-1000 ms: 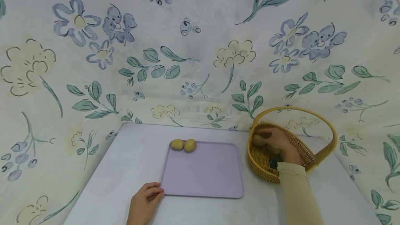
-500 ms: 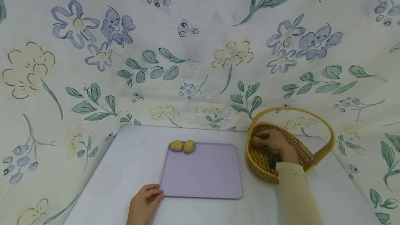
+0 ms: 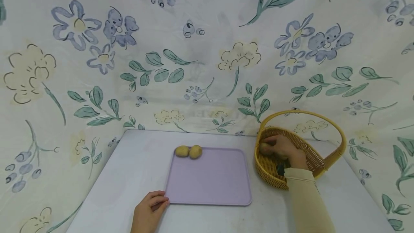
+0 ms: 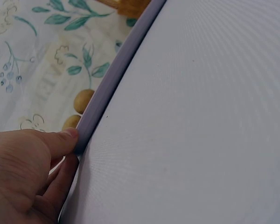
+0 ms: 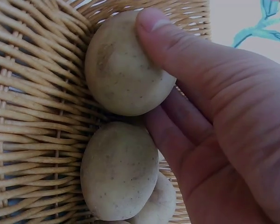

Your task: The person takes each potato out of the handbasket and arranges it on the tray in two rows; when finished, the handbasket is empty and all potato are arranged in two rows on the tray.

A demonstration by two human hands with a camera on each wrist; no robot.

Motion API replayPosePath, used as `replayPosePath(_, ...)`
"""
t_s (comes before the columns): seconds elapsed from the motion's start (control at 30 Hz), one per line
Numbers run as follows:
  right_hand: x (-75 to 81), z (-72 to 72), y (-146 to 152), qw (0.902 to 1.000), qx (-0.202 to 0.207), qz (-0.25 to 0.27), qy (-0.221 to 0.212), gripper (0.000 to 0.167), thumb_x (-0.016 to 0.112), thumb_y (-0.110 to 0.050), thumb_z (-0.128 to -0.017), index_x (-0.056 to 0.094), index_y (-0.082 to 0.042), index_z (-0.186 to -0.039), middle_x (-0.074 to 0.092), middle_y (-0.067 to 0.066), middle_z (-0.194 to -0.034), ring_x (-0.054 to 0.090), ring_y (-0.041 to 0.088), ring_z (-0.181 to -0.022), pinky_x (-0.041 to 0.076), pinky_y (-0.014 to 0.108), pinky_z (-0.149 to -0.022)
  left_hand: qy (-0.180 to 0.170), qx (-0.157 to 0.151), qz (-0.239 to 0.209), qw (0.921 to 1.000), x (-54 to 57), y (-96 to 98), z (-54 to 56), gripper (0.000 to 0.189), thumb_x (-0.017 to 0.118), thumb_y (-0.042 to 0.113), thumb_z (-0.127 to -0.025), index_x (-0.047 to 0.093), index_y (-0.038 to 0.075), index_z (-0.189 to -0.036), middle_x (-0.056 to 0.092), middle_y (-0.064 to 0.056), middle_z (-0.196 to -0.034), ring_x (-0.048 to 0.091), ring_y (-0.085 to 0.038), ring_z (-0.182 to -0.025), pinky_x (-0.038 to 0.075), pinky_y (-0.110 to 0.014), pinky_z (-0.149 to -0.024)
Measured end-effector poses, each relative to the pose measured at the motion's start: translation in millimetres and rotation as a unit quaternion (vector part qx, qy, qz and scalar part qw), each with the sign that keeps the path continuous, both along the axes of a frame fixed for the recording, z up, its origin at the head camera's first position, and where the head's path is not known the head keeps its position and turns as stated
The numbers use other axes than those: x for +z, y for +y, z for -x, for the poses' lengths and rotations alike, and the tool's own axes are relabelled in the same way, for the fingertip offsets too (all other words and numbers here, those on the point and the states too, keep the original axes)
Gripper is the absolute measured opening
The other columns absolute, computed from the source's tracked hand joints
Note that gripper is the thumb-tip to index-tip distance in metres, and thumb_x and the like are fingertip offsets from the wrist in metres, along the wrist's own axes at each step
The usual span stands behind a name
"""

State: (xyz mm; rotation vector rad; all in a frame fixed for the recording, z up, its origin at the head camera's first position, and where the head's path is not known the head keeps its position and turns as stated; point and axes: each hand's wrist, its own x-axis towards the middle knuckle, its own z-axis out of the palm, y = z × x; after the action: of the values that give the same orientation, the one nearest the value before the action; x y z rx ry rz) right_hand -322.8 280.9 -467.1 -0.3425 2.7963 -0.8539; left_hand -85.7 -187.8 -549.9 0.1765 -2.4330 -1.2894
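Note:
My right hand [image 3: 286,150] reaches into a wicker basket [image 3: 271,179] at the right. Its thumb and fingers grip a round potato [image 5: 128,67] by the basket's woven wall. Beneath that, in the right wrist view, lie a second potato [image 5: 119,172] and part of another potato [image 5: 162,200] behind it. My left hand [image 3: 150,208] pinches the near left corner of a lilac tray [image 3: 210,179], thumb on the rim. Two potatoes, one oval [image 3: 182,151] and one rounder [image 3: 195,151], lie side by side in the tray's far left corner.
The tray and basket stand on a white table [image 3: 111,175], the basket close at the tray's right. A tall handle [image 3: 302,112] arches over the basket. Flower-printed cloth [image 3: 194,82] hangs behind the table and along its sides.
The right hand stays in the basket, its fingers shifting slightly around the potato. The left hand keeps its place at the tray corner. The head view has shifted a little.

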Motion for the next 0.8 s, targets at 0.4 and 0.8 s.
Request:
replayPosePath(0.4, 4.6, -2.0, 3.6, 0.9995, 0.029, -0.001, 0.013, 0.039, 0.08, -0.025, -0.089, 0.074, -0.006, -0.122, 0.074, 0.013, -0.122, 0.064, 0.031, -0.117, 0.056, 0.051, -0.104, 0.015, -0.007, -0.009, 0.9998, 0.3, 1.0, -0.3, 0.021, 0.085, -0.006, -0.075, 0.079, 0.013, -0.08, 0.073, -0.003, -0.103, 0.066, 0.006, -0.091, 0.061, -0.009, -0.075)
replayPosePath(0.8, 21.3, -13.2, 8.0, 0.9996, -0.011, 0.026, 0.001, 0.048, 0.083, -0.034, -0.087, 0.073, -0.008, -0.126, 0.074, 0.009, -0.12, 0.066, 0.023, -0.107, 0.059, 0.039, -0.095, 0.009, -0.003, -0.01, 0.9999, -0.8, -0.1, 0.9, 0.022, 0.085, -0.007, -0.074, 0.079, 0.014, -0.08, 0.073, -0.001, -0.103, 0.066, 0.006, -0.092, 0.061, -0.009, -0.075)
